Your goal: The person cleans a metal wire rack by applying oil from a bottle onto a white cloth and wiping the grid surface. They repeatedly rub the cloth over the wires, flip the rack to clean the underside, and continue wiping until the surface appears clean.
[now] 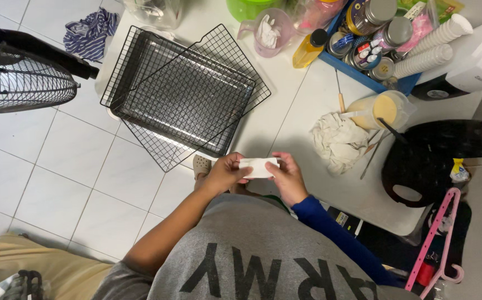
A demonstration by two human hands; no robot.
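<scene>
Pinched at both short ends — a small white folded rectangle of paper or tissue (259,167), thumb over, fingers under. Looks featherlight, limp, easily creased or torn; best held by the edges, gently. Left hand (225,172) closed on the left end, right hand (287,176) closed on the right end. Held in the air just below the black wire cooling rack (191,94), near its lower corner. Left forearm bare, angled in from below the rack; right arm in a blue sleeve (335,233), elbow bent.
</scene>
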